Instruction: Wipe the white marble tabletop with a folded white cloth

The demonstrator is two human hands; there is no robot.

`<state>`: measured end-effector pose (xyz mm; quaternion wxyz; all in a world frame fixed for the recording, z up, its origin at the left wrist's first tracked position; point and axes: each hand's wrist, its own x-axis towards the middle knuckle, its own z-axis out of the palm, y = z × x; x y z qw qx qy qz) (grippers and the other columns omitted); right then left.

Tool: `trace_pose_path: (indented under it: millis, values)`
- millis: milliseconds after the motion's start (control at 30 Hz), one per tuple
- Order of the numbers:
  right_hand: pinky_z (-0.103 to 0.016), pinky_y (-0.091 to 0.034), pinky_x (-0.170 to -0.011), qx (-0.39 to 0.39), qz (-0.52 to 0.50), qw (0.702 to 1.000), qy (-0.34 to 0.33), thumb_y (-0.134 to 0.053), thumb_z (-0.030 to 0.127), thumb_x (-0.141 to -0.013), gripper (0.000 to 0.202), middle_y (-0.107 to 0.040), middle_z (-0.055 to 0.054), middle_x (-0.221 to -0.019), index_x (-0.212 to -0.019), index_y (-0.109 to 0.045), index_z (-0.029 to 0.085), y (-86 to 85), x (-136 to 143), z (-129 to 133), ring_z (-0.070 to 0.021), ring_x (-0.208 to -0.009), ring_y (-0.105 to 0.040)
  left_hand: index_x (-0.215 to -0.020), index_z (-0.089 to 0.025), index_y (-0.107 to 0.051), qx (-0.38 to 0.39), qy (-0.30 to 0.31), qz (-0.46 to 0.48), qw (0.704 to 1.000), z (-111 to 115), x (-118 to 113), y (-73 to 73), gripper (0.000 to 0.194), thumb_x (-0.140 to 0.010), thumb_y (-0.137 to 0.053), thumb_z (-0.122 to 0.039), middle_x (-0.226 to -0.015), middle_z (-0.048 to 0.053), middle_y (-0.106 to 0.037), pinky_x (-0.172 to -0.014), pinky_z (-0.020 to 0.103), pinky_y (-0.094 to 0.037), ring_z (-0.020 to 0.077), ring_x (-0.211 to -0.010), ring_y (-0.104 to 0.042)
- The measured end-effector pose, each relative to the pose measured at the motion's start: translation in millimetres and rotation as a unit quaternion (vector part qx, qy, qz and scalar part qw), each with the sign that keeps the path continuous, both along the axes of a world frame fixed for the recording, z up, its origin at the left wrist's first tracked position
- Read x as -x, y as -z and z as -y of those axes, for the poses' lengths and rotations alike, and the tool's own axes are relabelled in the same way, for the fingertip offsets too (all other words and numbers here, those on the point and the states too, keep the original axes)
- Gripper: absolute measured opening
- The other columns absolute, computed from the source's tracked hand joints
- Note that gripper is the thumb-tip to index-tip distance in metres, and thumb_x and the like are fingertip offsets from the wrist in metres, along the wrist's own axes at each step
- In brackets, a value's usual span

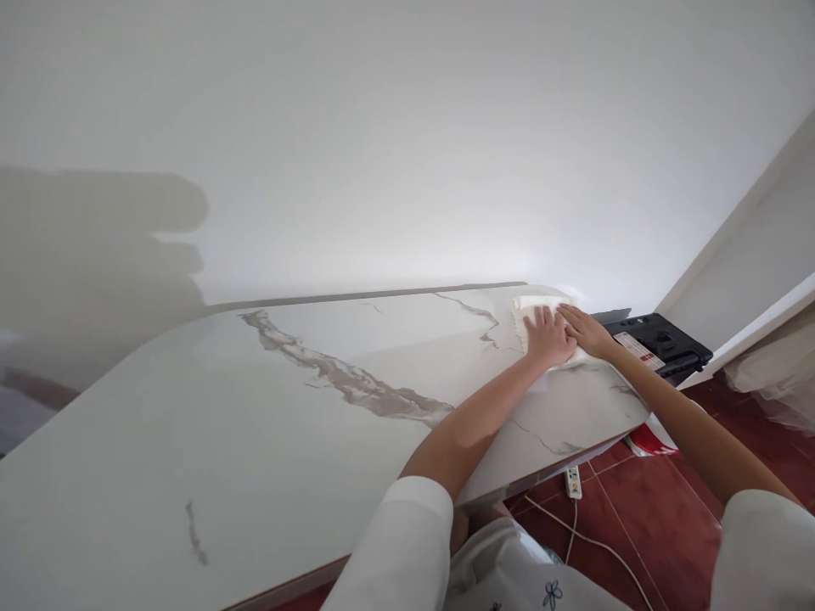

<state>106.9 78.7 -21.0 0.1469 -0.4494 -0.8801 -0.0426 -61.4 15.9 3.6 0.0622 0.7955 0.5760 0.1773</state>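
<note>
A white cloth [531, 305] with a scalloped edge lies on the far right end of a marble-patterned table [210, 424]. My left hand [550, 338] rests flat on the cloth with its fingers spread, pressing it to the tabletop. Beside it, my right hand [587, 331] also lies flat across the cloth, fingers stretched out toward the left hand and close to touching it. Both arms reach forward and to the right. Part of the cloth is hidden under the hands.
A white wall [382, 153] runs along the table's far edge. Past the right end sits a black plastic case [668, 339] with a label. On the red tiled floor [662, 518] are a white power strip [574, 482] and its cable. Pale fabric [780, 373] hangs at the far right.
</note>
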Motion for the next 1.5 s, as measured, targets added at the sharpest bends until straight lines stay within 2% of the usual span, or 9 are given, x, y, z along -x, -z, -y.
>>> trace_pose_path:
  millis: [133,300,533,700,900,1033,1200,1300,1500]
  values:
    - [-0.05,-0.03,-0.115,0.013,-0.005,1.0,0.015,-0.022,0.046,-0.097,0.056,-0.038,-0.004,-0.153,-0.147,-0.035,0.026,-0.6,14.7,-32.1,-0.0263,-0.141,-0.031,-0.147,-0.011,-0.032,0.005,-0.016,-0.002,1.0,-28.0,11.0,-0.9,0.064,-0.091,-0.029,-0.042,-0.157,0.016,-0.023,-0.114,0.057,-0.018,0.0332,-0.145,-0.014]
    - [-0.047,-0.027,-0.117,0.024,-0.015,0.999,0.019,-0.022,0.049,-0.096,0.059,-0.038,-0.005,-0.153,-0.146,-0.038,0.023,-2.5,27.3,-64.3,-0.0259,-0.142,-0.03,-0.147,-0.012,-0.032,0.004,-0.031,0.006,0.999,-54.9,18.8,-1.8,0.062,-0.091,-0.026,-0.04,-0.157,0.015,-0.023,-0.114,0.056,-0.017,0.0326,-0.145,-0.014]
    - [-0.046,-0.026,-0.117,0.038,-0.031,0.999,0.02,-0.022,0.049,-0.096,0.058,-0.038,-0.003,-0.153,-0.145,-0.039,0.024,-6.4,39.9,-91.4,-0.025,-0.142,-0.031,-0.145,-0.016,-0.033,0.013,-0.035,0.022,0.999,-85.0,28.7,-2.0,0.06,-0.09,-0.027,-0.04,-0.158,0.012,-0.024,-0.114,0.057,-0.015,0.0314,-0.146,-0.012]
    - [-0.048,-0.027,-0.117,0.043,-0.053,0.998,0.012,-0.024,0.052,-0.095,0.057,-0.04,-0.001,-0.151,-0.145,-0.039,0.028,-5.6,49.4,-107.9,-0.0257,-0.141,-0.032,-0.144,-0.015,-0.036,0.01,-0.03,0.012,0.999,-100.2,40.3,-4.8,0.06,-0.091,-0.027,-0.04,-0.157,0.013,-0.025,-0.115,0.054,-0.017,0.0302,-0.145,-0.015]
    - [-0.046,-0.026,-0.117,0.048,-0.062,0.997,0.01,-0.023,0.052,-0.096,0.059,-0.039,-0.003,-0.152,-0.145,-0.04,0.025,-3.1,50.9,-118.4,-0.0255,-0.141,-0.031,-0.144,-0.015,-0.036,0.005,-0.035,0.009,0.999,-113.4,42.5,-3.1,0.06,-0.091,-0.027,-0.041,-0.156,0.013,-0.027,-0.114,0.055,-0.019,0.0306,-0.144,-0.017]
    - [-0.049,-0.025,-0.117,0.052,-0.07,0.996,0.006,-0.025,0.052,-0.095,0.057,-0.041,-0.002,-0.151,-0.145,-0.04,0.028,-3.1,44.9,-125.4,-0.0267,-0.141,-0.032,-0.144,-0.014,-0.037,-0.004,-0.037,0.007,0.999,-122.7,36.1,-0.2,0.061,-0.09,-0.027,-0.042,-0.155,0.014,-0.029,-0.113,0.056,-0.018,0.032,-0.144,-0.018]
    - [-0.045,-0.027,-0.117,0.075,-0.06,0.995,0.03,-0.024,0.052,-0.096,0.059,-0.041,-0.004,-0.151,-0.144,-0.042,0.024,-8.2,42.2,-129.1,-0.0256,-0.14,-0.033,-0.144,-0.014,-0.036,-0.002,-0.041,-0.001,0.999,-131.5,28.4,0.4,0.061,-0.091,-0.027,-0.041,-0.155,0.015,-0.03,-0.113,0.056,-0.019,0.0327,-0.144,-0.019]
    - [-0.042,-0.025,-0.118,0.077,-0.057,0.995,0.033,-0.023,0.052,-0.096,0.059,-0.04,-0.004,-0.151,-0.144,-0.041,0.023,-11.1,43.0,-125.4,-0.0242,-0.141,-0.032,-0.144,-0.012,-0.038,-0.011,-0.042,0.004,0.999,-131.4,27.7,0.4,0.06,-0.091,-0.027,-0.04,-0.154,0.016,-0.03,-0.113,0.056,-0.019,0.033,-0.143,-0.02]
    - [-0.046,-0.023,-0.118,0.082,-0.069,0.994,0.033,-0.024,0.053,-0.095,0.06,-0.037,-0.004,-0.153,-0.145,-0.039,0.024,-10.4,32.1,-109.4,-0.0252,-0.143,-0.029,-0.147,-0.013,-0.032,0.006,-0.022,-0.008,1.0,-117.1,22.2,1.1,0.063,-0.092,-0.025,-0.043,-0.157,0.014,-0.024,-0.115,0.055,-0.015,0.0327,-0.145,-0.015]
